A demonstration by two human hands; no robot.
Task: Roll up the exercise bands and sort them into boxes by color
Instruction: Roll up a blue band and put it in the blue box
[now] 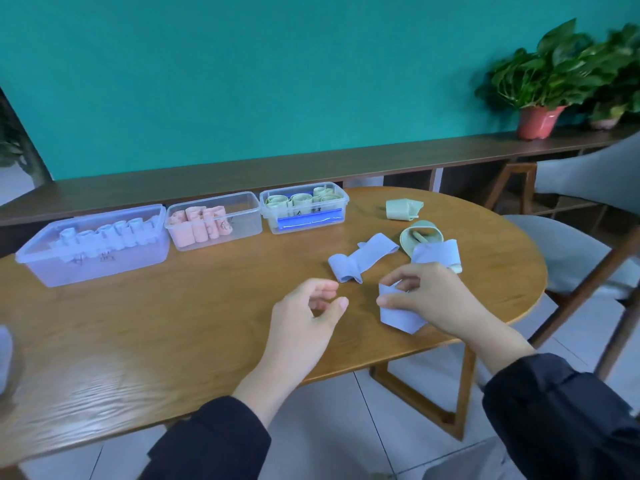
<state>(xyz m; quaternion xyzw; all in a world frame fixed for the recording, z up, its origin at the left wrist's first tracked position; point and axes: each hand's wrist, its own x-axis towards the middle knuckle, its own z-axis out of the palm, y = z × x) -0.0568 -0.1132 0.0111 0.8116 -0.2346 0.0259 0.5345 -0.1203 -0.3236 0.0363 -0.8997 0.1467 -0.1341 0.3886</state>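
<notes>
Fingers of the right hand [434, 299] pinch a lavender band [398, 315] just above the tabletop [173, 323], thumb and forefinger closing the grip on its upper fold while the rest of the strip lies slack beneath the palm. The left hand [308, 313] hovers just beside it, fingers loosely curled and holding nothing.

To roll it well, I judge the left hand should flatten the free end against the wood and keep the strip taut, so the right can turn a tight, even coil with square edges; a loose start would likely spring open in the box.

Two more lavender bands, one twisted [360, 259] and one folded [436, 252], lie beyond the hands, the folded one overlapping a green band [420, 235]; another green band [403, 209] sits farther back.

Along the far edge stand three clear boxes: the lavender box [93, 251], where this roll belongs, the pink box [214, 220] and the green box [304, 207]. Each bears dark handwriting on its front wall, too blurred to read; the green one also shows a blue strip whose text I cannot make out.
</notes>
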